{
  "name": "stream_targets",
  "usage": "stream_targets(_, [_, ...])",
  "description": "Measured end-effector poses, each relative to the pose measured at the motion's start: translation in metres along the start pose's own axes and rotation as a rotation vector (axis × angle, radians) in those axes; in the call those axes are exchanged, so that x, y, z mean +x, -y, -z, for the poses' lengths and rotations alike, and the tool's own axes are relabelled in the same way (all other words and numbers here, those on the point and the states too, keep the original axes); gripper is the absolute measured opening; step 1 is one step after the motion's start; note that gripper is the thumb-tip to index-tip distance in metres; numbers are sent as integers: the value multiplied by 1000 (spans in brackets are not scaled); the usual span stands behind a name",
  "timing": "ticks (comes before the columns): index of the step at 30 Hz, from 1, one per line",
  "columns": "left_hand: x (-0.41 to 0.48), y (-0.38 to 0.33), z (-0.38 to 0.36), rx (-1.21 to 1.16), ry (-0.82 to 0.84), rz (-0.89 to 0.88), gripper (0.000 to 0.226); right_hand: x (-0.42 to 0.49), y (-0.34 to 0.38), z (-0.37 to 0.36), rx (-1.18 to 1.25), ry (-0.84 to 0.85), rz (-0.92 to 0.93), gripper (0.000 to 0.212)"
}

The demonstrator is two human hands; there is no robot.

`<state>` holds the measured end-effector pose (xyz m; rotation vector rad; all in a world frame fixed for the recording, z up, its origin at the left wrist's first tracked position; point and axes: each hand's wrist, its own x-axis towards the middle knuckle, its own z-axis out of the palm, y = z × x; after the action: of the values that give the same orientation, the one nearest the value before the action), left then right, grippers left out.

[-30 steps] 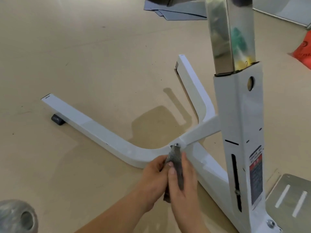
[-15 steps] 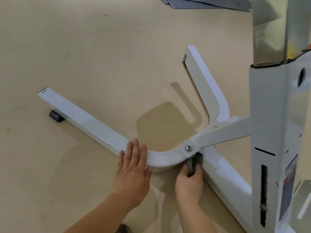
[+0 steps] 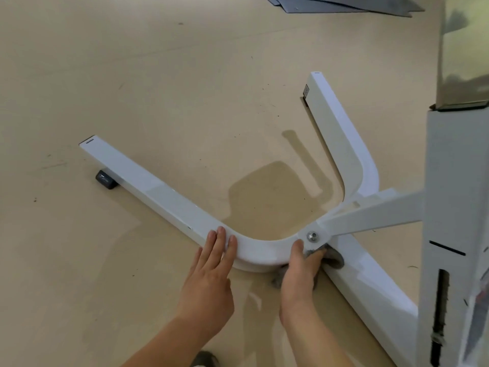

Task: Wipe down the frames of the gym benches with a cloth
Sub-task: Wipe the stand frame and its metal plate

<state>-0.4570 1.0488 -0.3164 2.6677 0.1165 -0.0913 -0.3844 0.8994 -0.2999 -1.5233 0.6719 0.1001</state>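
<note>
A white bench frame [image 3: 158,192] lies on the tan floor as a U-shaped base, with one leg running left and another going up to the far right. A bolt [image 3: 313,236] joins the curve to a diagonal brace. My left hand [image 3: 209,276] rests flat with straight fingers on the frame just left of the curve. My right hand [image 3: 300,276] grips a grey cloth [image 3: 330,258] and presses it against the frame's near side below the bolt. Most of the cloth is hidden under the hand.
A white upright post [image 3: 455,234] with a slot and a shiny steel inner tube [image 3: 465,49] fills the right edge. A black rubber foot [image 3: 105,179] sits under the left leg. Grey sheets [image 3: 344,5] lie on the floor at the top.
Earlier both hands held the cloth at the bolt. My left hand then moved left onto the frame, and my right hand pushed the cloth down against the frame's side under the bolt.
</note>
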Motion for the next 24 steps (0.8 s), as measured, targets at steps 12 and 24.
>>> stream_targets(12, [7, 25, 11, 21, -150, 46, 73, -38, -17, -30, -152, 58, -50, 97])
stream_targets(24, [2, -39, 28, -566, -98, 270, 43, -74, 2, 0, -395, 379, -18, 42])
